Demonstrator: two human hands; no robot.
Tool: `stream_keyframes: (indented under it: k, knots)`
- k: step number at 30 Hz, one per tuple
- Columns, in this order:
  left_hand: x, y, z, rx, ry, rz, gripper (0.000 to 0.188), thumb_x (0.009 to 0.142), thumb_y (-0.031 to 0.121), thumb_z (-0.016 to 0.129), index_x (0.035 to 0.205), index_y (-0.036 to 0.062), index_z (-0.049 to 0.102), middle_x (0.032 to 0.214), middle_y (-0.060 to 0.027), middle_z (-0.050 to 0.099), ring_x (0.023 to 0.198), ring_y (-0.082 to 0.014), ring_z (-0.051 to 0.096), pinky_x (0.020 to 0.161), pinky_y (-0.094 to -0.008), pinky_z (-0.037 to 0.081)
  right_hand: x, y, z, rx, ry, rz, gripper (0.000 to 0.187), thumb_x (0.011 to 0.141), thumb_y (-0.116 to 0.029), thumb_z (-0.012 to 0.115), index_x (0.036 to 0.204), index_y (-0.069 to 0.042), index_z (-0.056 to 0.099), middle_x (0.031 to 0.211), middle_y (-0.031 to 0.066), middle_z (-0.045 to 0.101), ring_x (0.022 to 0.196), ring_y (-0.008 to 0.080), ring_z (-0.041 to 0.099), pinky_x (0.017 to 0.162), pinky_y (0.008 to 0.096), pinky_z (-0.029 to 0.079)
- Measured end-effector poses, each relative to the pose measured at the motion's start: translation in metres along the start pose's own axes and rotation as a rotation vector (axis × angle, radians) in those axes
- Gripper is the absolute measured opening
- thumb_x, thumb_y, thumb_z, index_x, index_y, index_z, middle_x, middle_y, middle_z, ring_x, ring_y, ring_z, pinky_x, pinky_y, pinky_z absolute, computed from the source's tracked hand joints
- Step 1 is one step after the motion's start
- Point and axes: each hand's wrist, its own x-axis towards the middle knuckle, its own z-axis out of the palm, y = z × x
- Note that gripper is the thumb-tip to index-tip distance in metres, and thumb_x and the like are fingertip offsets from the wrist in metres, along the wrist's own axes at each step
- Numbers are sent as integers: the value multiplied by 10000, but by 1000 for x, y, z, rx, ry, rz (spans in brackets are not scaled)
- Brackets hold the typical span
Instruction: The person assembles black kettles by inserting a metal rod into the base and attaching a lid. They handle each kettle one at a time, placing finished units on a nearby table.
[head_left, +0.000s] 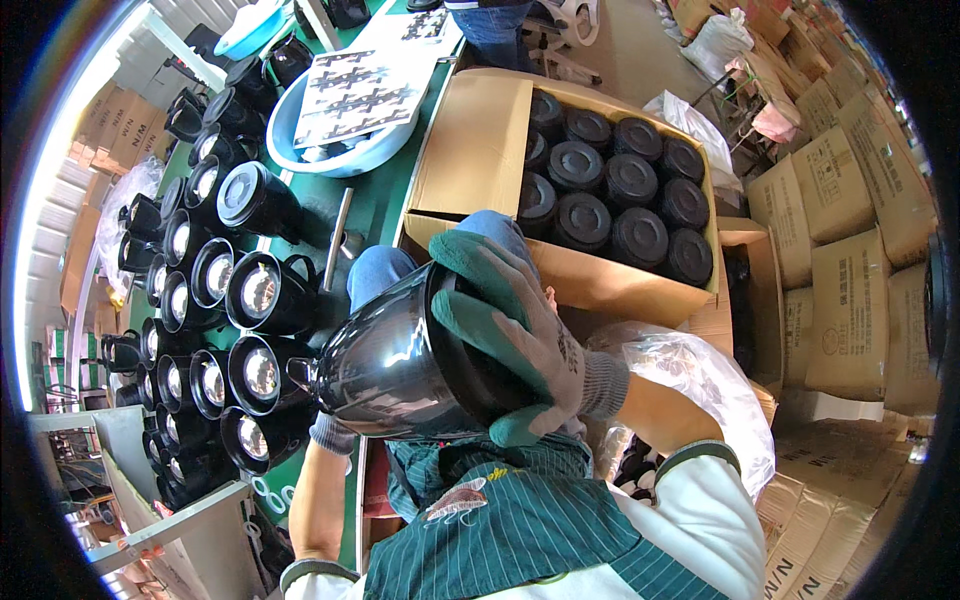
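A glossy black jug-shaped vessel (375,360) lies tilted on its side in front of my lap, its wide end to the right. My right hand (515,330), in a grey and green work glove, is wrapped round that wide end with its fingers spread over the black rim. Below the narrow end, my left hand (333,434) shows only a grey glove cuff; its fingers are hidden behind the vessel. Close by on the left stand several similar black vessels (262,290), their openings showing shiny metal inside.
An open cardboard box (480,150) on the right holds rows of black round-topped vessels (632,178). On the green table (400,185) are a pale blue basin (285,130) with a printed sheet (360,95) across it and a metal bar (337,240). Stacked cartons (850,310) line the right.
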Motion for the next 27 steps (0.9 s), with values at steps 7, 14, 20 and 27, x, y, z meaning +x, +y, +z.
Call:
stream_keyframes:
  k: [7,14,20,27]
  knots:
    - [-35,86,111,1009,249,665,456,866,225,760,1239,-25,683,1112,-132,744,952,-223,724,895,-320,563,-28,-12,29,348,241,448,863,1013,-571,476,1604,22,264,1644,256,244,1510,394,276,1226,509,230]
    - [-46,118,155,1620,172,1103,370,789,170,749,1101,-29,754,967,-149,776,844,-249,760,807,-320,579,-66,9,42,506,416,773,811,1029,-532,474,1606,-1,265,1601,246,314,1453,381,356,1175,509,310]
    - [-29,120,131,1428,28,960,430,772,197,763,1148,-10,734,1022,-169,760,910,-302,757,817,-351,582,-62,7,28,487,370,881,768,1042,-498,472,1608,-20,267,1565,238,374,1404,369,425,1131,509,379]
    - [-47,147,143,1494,-84,1022,479,793,223,773,1218,9,719,1103,-192,755,964,-336,763,834,-375,603,-16,23,34,681,306,866,720,1058,-459,469,1610,-42,268,1522,228,443,1347,356,505,1080,509,459]
